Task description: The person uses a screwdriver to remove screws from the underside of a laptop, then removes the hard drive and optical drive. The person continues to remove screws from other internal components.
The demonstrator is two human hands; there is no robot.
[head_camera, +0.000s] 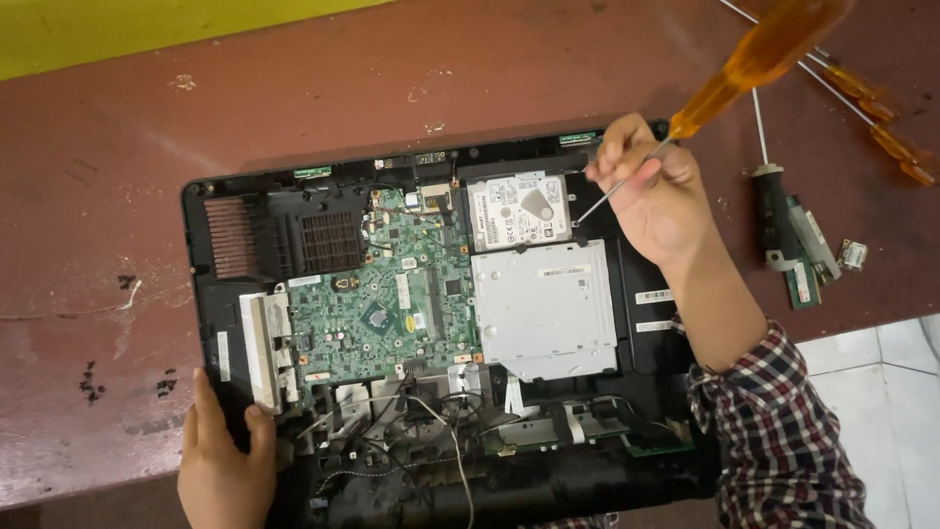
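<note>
An opened laptop chassis (627, 323) lies on a reddish-brown table (323, 88), its green motherboard (387, 299), silver hard drive (519, 209) and flat silver optical drive (543, 306) exposed. My right hand (651, 191) grips a screwdriver with an amber handle (754, 54); its metal tip touches the hard drive's lower right corner. My left hand (220, 460) rests on the chassis's front left corner, thumb beside a metal bracket (266, 348).
More screwdrivers lie at the table's right: a black-handled one (775, 211) and amber-handled ones (886, 118). Green memory modules (808, 260) and a small part (853, 256) sit beside them. A yellow wall (117, 29) runs behind. White floor tiles (881, 382) show at the lower right.
</note>
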